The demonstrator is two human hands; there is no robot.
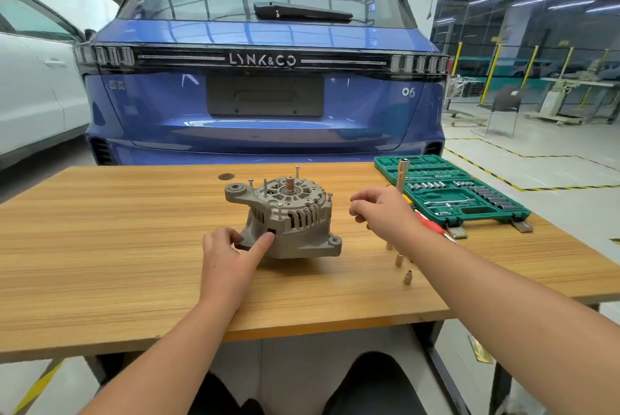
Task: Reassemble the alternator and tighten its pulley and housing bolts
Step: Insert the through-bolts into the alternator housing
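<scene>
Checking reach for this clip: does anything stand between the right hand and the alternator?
Nothing visible does. Only bare wooden table top separates the right hand from the grey cast-metal alternator; the small loose sockets stand nearer the person, clear of that path.

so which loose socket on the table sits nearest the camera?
The short socket, upright at the near end of the row; the taller socket stands just behind it.

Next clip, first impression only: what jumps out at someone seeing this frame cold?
The grey alternator sits mid-table with long bolts standing proud of its housing, and the left hand touches its near side. Behind the wooden table the blue car fills the background. At the table's far right lies an open green socket set; the right hand hovers near it, fingers curled.
</scene>
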